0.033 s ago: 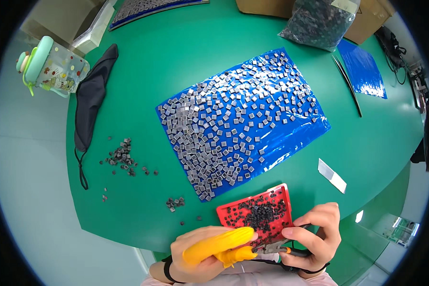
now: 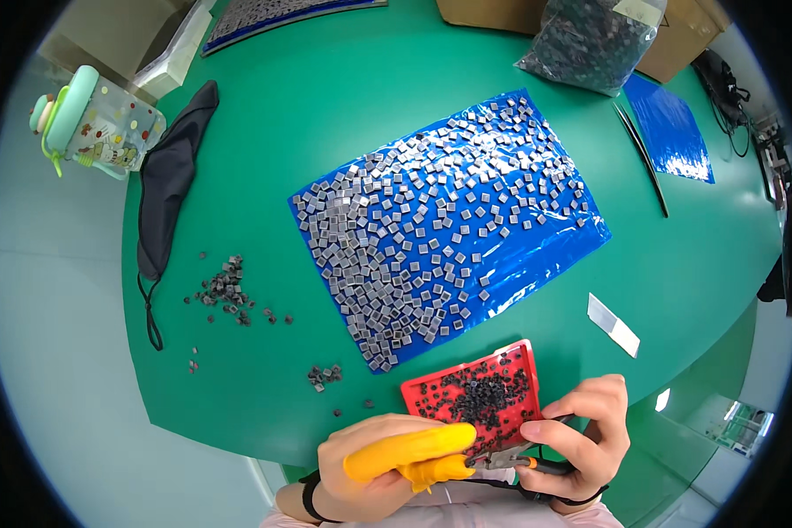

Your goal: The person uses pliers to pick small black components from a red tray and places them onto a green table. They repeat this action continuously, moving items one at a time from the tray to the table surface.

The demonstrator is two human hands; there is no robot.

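My right hand point(image 2: 581, 436) is closed around a pair of small cutting pliers point(image 2: 546, 465) with black and orange handles. Their metal jaws point left, to the fingertips of my left hand point(image 2: 370, 466). Yellow covers point(image 2: 405, 453) sheathe the thumb and forefinger of that hand, which are pinched together by the jaws; whatever lies between them is too small to make out. Just beyond both hands, a red tray point(image 2: 407, 396) holds many tiny black parts point(image 2: 484, 396), its near edge partly hidden by my fingers.
A blue sheet point(image 2: 537, 255) covered with small square grey pieces lies mid-table. Loose dark piles point(image 2: 227, 290) sit to the left, near a black fabric pouch point(image 2: 167, 194) and a bottle point(image 2: 106, 123). Rightward are a white strip point(image 2: 613, 324) and tweezers point(image 2: 642, 158); a filled bag point(image 2: 590, 44) stands far back.
My left hand has shifted very slightly to the right, its yellow-covered fingertips now closer to the pliers' jaws. My right hand and the pliers look the same.
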